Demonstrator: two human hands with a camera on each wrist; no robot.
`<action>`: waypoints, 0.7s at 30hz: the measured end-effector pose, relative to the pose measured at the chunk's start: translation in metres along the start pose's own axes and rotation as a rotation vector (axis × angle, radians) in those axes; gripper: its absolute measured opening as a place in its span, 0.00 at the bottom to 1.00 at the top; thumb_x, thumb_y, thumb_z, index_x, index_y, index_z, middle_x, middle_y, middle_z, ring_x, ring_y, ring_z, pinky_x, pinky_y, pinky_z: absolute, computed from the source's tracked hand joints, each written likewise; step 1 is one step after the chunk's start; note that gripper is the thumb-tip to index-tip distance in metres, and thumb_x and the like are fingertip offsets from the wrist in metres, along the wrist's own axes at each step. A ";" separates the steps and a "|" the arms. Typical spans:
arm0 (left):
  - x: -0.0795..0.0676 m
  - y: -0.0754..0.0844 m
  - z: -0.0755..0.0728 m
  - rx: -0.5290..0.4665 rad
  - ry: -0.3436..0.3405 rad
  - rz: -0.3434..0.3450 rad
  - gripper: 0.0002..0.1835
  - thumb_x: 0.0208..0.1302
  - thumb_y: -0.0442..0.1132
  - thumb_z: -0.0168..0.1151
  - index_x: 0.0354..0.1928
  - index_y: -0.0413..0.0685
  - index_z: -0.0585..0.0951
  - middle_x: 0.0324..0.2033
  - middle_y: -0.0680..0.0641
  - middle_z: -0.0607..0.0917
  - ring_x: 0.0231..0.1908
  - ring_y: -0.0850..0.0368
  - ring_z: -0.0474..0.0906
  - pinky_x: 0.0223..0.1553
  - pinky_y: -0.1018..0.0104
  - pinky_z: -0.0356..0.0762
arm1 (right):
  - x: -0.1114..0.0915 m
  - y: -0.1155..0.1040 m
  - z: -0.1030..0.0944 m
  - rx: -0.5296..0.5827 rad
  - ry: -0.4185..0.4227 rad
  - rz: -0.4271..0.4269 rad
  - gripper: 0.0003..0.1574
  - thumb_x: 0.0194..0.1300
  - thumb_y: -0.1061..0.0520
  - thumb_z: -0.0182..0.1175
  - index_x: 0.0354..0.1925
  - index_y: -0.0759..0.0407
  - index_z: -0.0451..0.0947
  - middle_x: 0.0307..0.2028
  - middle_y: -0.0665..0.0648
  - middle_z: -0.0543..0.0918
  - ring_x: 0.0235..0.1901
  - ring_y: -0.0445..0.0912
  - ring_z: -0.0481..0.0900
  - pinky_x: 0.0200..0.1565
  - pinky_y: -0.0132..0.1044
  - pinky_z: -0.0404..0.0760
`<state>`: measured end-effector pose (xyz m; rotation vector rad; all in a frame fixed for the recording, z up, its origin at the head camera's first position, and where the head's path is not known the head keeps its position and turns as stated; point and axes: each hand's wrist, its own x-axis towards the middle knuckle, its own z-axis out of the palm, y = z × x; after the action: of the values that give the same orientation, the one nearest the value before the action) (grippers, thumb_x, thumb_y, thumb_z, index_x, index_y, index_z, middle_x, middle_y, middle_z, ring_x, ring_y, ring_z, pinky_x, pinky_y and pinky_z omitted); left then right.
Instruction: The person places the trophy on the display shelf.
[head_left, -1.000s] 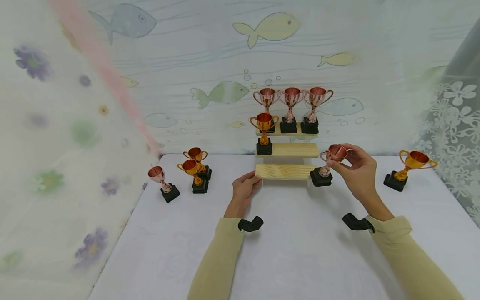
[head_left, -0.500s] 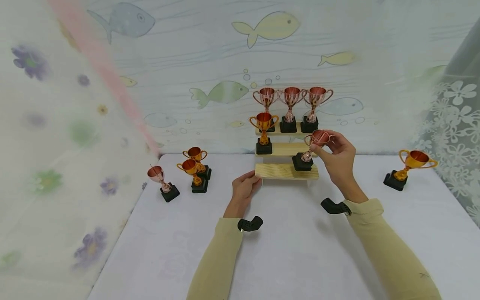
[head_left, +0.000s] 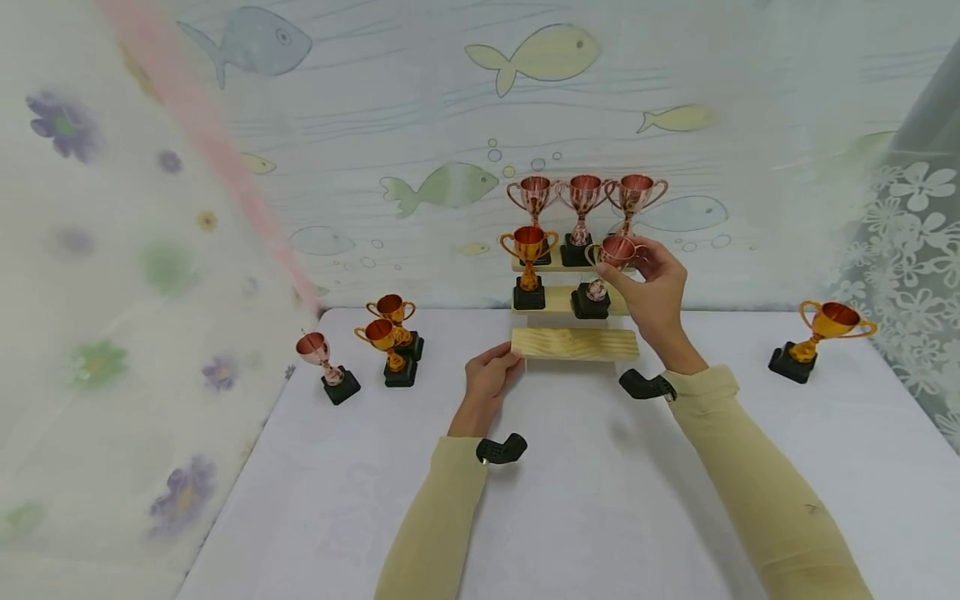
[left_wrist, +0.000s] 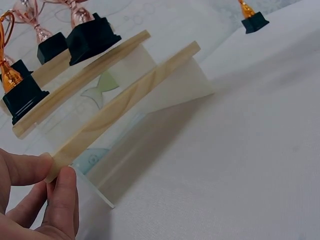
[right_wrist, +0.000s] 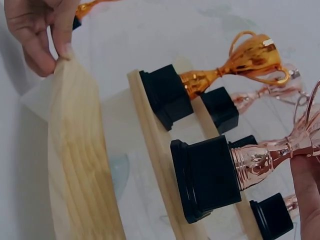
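Observation:
My right hand (head_left: 654, 292) holds a rose-gold trophy cup (head_left: 617, 252) with a black square base by its cup and handle. The base is right at the middle step of a three-step wooden display stand (head_left: 573, 343), to the right of a gold trophy (head_left: 528, 243) standing there. In the right wrist view, the held trophy's base (right_wrist: 210, 172) overlaps that step. My left hand (head_left: 489, 382) pinches the left end of the lowest step, its thumb (left_wrist: 31, 169) on one face and fingers underneath. Several rose-gold trophies (head_left: 582, 193) stand on the top step, one partly hidden behind my right hand.
On the white table (head_left: 570, 500), two gold trophies (head_left: 380, 335) and a rose-gold trophy (head_left: 315, 348) stand at the left. Another gold trophy (head_left: 834, 320) stands at the far right. A fish-patterned curtain (head_left: 420, 108) hangs behind the stand.
My right hand has carried the rose-gold trophy from beside the stand's right end, leftward and up over the lowest step, to the middle step. My left hand has stayed put.

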<state>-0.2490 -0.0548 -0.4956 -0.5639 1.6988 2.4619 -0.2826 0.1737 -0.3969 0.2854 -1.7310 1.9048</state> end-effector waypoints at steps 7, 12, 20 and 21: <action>-0.001 0.000 0.000 -0.007 0.012 -0.008 0.19 0.67 0.24 0.62 0.60 0.29 0.79 0.57 0.32 0.81 0.45 0.54 0.84 0.55 0.64 0.84 | 0.011 0.010 0.010 -0.041 -0.038 0.048 0.28 0.54 0.66 0.77 0.54 0.60 0.82 0.42 0.46 0.86 0.42 0.41 0.83 0.43 0.28 0.82; 0.000 0.000 0.000 -0.012 0.017 -0.010 0.19 0.67 0.24 0.62 0.59 0.29 0.80 0.56 0.32 0.81 0.44 0.54 0.84 0.54 0.64 0.85 | 0.018 0.015 0.018 -0.080 -0.060 0.061 0.27 0.55 0.65 0.77 0.53 0.61 0.82 0.38 0.43 0.85 0.41 0.39 0.82 0.40 0.29 0.80; 0.001 -0.001 0.000 -0.012 0.018 -0.005 0.19 0.66 0.24 0.63 0.59 0.29 0.80 0.56 0.32 0.82 0.43 0.55 0.85 0.54 0.64 0.85 | 0.017 -0.005 0.030 -0.088 -0.068 0.029 0.25 0.56 0.68 0.74 0.52 0.72 0.80 0.35 0.47 0.83 0.37 0.39 0.79 0.38 0.32 0.77; 0.001 -0.001 0.000 -0.013 0.016 -0.003 0.19 0.66 0.23 0.63 0.59 0.29 0.80 0.56 0.32 0.82 0.44 0.55 0.85 0.54 0.64 0.85 | 0.017 -0.009 0.031 -0.088 -0.066 0.025 0.25 0.56 0.68 0.74 0.52 0.72 0.80 0.35 0.47 0.83 0.36 0.39 0.79 0.38 0.31 0.77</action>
<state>-0.2499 -0.0543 -0.4971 -0.5889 1.6879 2.4742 -0.2981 0.1482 -0.3764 0.2980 -1.8639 1.8498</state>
